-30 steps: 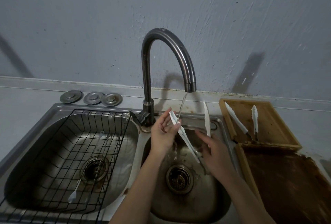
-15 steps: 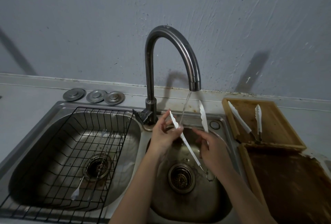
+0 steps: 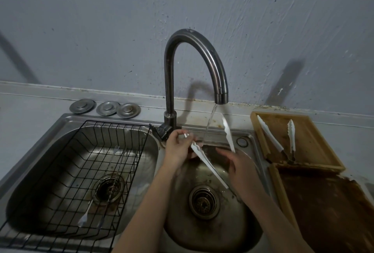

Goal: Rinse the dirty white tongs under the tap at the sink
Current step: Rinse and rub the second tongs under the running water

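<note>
Over the small right basin of the sink [image 3: 204,238] I hold white tongs [image 3: 210,166] spread in a V. My right hand [image 3: 240,171] grips them near the hinge. My left hand [image 3: 178,149] pinches the tip of the left arm. The right arm of the tongs [image 3: 228,133] sticks up behind my right hand. Water runs from the dark curved tap [image 3: 202,50] and falls between the two arms, close to the left tip.
A second pair of white tongs [image 3: 291,137] lies on a stained wooden tray [image 3: 309,157] at the right, with a darker tray [image 3: 327,212] in front. The left basin holds a black wire rack [image 3: 66,188] with cutlery. Three metal sink plugs [image 3: 105,108] sit behind it.
My left hand and the tongs' left tip have dropped slightly lower under the stream, and my right hand has shifted a little right. The camera has moved closer.
</note>
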A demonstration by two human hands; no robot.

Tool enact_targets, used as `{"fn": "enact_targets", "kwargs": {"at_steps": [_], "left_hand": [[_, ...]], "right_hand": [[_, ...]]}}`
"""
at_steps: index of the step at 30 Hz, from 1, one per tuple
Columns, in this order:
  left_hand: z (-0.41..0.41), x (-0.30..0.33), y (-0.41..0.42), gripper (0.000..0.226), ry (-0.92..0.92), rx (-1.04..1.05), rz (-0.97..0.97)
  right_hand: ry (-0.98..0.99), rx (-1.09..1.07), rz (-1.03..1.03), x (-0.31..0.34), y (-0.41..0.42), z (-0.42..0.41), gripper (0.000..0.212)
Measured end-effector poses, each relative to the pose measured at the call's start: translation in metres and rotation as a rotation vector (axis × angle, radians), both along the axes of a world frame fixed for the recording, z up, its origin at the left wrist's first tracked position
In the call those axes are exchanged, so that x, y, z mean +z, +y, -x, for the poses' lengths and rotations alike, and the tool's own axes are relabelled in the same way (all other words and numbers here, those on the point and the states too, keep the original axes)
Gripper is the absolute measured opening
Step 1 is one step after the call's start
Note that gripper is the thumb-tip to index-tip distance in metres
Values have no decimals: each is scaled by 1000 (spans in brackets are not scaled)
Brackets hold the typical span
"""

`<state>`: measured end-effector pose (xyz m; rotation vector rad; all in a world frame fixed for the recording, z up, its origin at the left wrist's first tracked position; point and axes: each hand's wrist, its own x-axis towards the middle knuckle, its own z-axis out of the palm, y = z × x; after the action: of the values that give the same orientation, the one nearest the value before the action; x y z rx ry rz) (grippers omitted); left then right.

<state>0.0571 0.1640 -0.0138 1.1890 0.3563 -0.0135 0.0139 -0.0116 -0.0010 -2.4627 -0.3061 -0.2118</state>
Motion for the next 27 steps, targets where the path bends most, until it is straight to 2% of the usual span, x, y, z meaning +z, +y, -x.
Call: {"fn": "enact_targets", "kwargs": {"at_steps": [2, 6, 8, 10, 13, 16, 19, 22, 25, 27], "left_hand": [[3, -3, -5, 2, -6, 53, -30], [10, -7, -7, 18, 74, -4, -160], [12, -7, -8, 27, 109, -62, -208], [14, -5, -9, 13, 146, -76, -202], [15, 0, -9, 20, 177, -81, -286], [16, 2, -10, 14, 155, -102, -378], [18, -1, -14, 6, 42, -87, -624], [21, -5, -19, 28, -38, -111, -853], [26, -5, -22, 44, -126, -114, -1124], [30, -1, -23, 54, -259, -220, -1144]], "right_hand": [[-20, 7, 50, 4, 0, 0, 48], [-102, -5, 254, 16, -8, -1, 46], [-134, -3, 278, 20, -14, -1, 42], [-140, -2, 296, 23, -18, 1, 40], [-196, 22, 282, 22, -21, 4, 37], [-191, -3, 199, 18, -26, 6, 38], [-96, -61, 74, 12, -26, 2, 37], [-27, -61, -91, 9, -19, -1, 28], [130, -77, -363, 19, -13, -3, 30], [297, -61, -563, 28, -9, -5, 36]]}}
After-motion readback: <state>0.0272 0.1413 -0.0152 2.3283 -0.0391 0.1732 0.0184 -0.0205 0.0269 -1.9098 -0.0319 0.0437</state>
